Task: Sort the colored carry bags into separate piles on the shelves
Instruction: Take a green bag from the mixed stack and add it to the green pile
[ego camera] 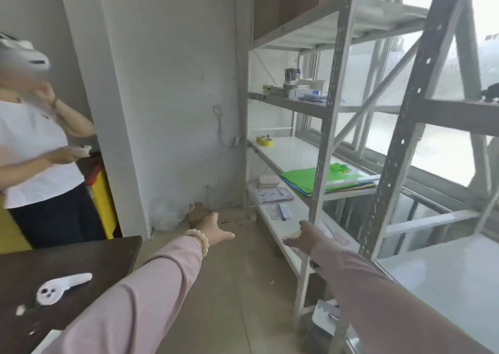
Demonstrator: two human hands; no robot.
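A flat stack of coloured carry bags (302, 179), green on top with blue and yellow edges below, lies on the middle white shelf (286, 151) of the grey metal rack. On a lower shelf lie a pink bag (274, 194) and a beige bundle (268, 181). My left hand (216, 229) reaches forward over the floor, fingers apart, holding nothing, with a bead bracelet at the wrist. My right hand (310, 237) stretches toward the low shelf edge, open and empty. Both hands are below and in front of the green stack.
A second person in a white top (35, 148) stands at the left beside a yellow bin (104, 199). A dark table (81, 270) with a white controller (62, 286) is at lower left. Yellow tape (264, 140) sits on the middle shelf; rack uprights (324, 164) stand close at right.
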